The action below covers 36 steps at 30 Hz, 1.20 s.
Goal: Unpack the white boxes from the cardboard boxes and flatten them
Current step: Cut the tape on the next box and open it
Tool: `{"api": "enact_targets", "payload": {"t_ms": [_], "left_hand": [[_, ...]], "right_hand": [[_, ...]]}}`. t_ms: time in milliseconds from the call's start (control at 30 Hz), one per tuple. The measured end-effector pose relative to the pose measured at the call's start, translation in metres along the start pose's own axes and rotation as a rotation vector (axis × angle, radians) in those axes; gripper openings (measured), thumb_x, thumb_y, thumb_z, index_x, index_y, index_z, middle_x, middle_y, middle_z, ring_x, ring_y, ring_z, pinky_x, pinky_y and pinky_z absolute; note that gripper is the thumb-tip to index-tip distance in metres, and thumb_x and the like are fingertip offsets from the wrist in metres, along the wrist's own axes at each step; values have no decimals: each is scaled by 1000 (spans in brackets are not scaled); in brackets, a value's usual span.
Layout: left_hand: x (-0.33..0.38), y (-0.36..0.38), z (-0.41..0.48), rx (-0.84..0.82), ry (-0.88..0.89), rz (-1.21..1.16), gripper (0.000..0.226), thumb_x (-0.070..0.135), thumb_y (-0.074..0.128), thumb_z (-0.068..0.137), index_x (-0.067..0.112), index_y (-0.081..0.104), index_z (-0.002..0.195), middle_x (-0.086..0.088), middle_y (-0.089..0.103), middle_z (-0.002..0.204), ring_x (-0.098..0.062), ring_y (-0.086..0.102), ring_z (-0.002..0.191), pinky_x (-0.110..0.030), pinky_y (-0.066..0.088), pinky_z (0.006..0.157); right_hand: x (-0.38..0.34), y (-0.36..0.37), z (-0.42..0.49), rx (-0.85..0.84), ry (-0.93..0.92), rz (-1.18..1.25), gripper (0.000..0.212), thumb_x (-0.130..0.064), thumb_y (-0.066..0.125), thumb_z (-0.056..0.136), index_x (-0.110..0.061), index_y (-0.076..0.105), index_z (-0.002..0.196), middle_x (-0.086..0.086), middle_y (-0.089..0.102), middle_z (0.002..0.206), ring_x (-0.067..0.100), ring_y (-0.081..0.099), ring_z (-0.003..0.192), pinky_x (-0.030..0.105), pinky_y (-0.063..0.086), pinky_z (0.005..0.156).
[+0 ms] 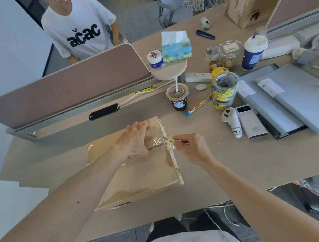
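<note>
One cardboard box (pixel 139 176) lies flat on the desk (pixel 229 163) close to the near edge, its flaps closed and crinkled clear tape (pixel 158 140) running across the top seam and over the right side. The left hand (pixel 136 139) rests on the box top, fingers spread and arched with their tips pressing near the far edge, gripping nothing. The right hand (pixel 192 148) sits just beside the box's right edge, fingers curled, and it pinches a small yellow cutter (pixel 171 140) whose tip touches the tape at the seam. No white boxes show; the box is unopened. Beyond it on the desk stand an iced drink cup (pixel 177 98) with a straw, a stack of tape rolls (pixel 224 89) and a white power bank (pixel 249 121). A second cardboard box (pixel 249 11) stands at the far side, and a person in a white T-shirt (pixel 79 27) stands behind the partition (pixel 68 82)
</note>
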<state>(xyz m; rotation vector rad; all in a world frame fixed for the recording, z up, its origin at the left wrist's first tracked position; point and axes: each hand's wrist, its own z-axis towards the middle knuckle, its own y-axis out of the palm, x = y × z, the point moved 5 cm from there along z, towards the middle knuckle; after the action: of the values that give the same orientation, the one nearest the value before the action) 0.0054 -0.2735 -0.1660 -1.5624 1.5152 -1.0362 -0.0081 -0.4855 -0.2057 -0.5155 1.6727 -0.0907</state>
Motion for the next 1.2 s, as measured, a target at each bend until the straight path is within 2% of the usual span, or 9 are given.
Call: {"api": "enact_targets", "payload": {"t_ms": [100, 167, 300, 467, 700, 867, 933, 1033, 1200], "left_hand": [[-3, 2, 3, -7, 3, 4, 77, 48, 59, 55, 29, 27, 123, -3, 43, 118, -34, 48, 114, -43, 35, 111], [-4, 2, 4, 0, 7, 9, 78, 52, 58, 54, 28, 28, 122, -3, 43, 116, -34, 50, 112, -43, 37, 109], [0, 1, 2, 14, 11, 21, 95, 71, 49, 46, 26, 30, 127, -4, 43, 116, -31, 47, 106, -41, 40, 103], [1, -1, 2, 23, 15, 38, 89, 62, 50, 46, 25, 31, 124, -4, 44, 116, -32, 47, 105, -39, 45, 95], [-5, 3, 6, 39, 23, 41, 72, 40, 59, 54, 26, 31, 120, -3, 44, 117, -32, 47, 105, -34, 43, 87], [-7, 4, 6, 38, 18, 43, 69, 37, 60, 55, 26, 31, 117, -3, 45, 116, -30, 47, 104, -39, 48, 90], [-8, 4, 6, 42, 23, 40, 67, 35, 61, 57, 27, 30, 116, -3, 44, 116, -31, 47, 105, -38, 48, 89], [-7, 6, 8, 48, 31, 54, 70, 33, 64, 60, 26, 31, 121, -3, 43, 118, -32, 46, 107, -32, 43, 82], [-6, 7, 4, 54, 42, 29, 76, 35, 69, 61, 26, 31, 127, -2, 41, 118, -34, 44, 113, -36, 44, 93]], "right_hand": [[-7, -1, -3, -50, -137, -237, 20, -22, 66, 90, -32, 77, 104, -11, 71, 83, 7, 60, 72, 26, 48, 65], [-13, 2, -3, -70, -243, -374, 21, -24, 66, 92, -35, 76, 107, -11, 68, 85, 14, 62, 80, 29, 45, 64], [-27, 10, 1, -78, -417, -558, 24, -24, 61, 96, -36, 74, 110, -2, 66, 86, 25, 62, 78, 27, 35, 60], [-38, 22, 8, -138, -499, -745, 25, -20, 54, 99, -31, 74, 109, -1, 60, 86, 27, 62, 73, 34, 51, 59], [-38, 12, 17, -201, -477, -984, 31, -5, 50, 91, -24, 69, 107, -4, 44, 84, 26, 59, 74, 28, 29, 52], [-30, -9, 21, -202, -425, -993, 37, -10, 47, 98, -30, 65, 123, -5, 49, 92, 23, 47, 71, 27, 22, 49], [-22, -22, 23, -190, -366, -1010, 36, -14, 47, 99, -30, 64, 125, -7, 44, 92, 25, 55, 79, 27, 25, 50], [-7, -44, 23, -132, -279, -917, 33, -20, 50, 100, -33, 67, 125, -4, 57, 99, 27, 61, 88, 28, 33, 58], [-8, -43, 15, -56, -251, -682, 22, -21, 55, 98, -24, 75, 107, -6, 55, 76, 26, 60, 78, 27, 32, 61]]}}
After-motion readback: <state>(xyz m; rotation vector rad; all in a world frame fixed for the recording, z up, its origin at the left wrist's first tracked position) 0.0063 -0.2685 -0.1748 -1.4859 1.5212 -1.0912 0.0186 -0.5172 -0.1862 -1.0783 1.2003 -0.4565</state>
